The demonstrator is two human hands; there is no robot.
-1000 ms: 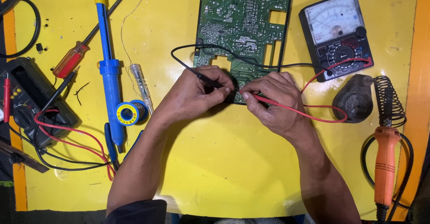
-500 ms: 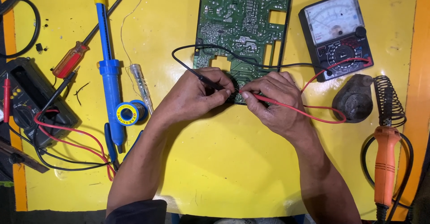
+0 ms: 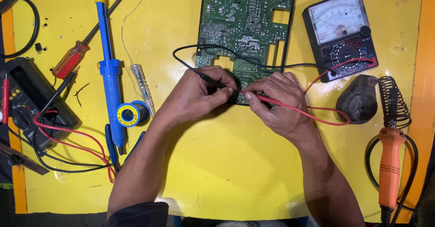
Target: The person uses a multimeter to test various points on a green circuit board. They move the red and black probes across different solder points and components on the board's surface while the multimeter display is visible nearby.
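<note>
At the frame's centre, the left hand [image 3: 199,95] pinches the black probe [image 3: 213,80] and the right hand [image 3: 278,102] the red probe [image 3: 267,100] — fingers closed on each — both tips on the green circuit board [image 3: 244,23] (lower edge).

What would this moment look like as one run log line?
left hand: holds black probe on circuit board | right hand: holds red probe on board | analog meter right of board
</note>
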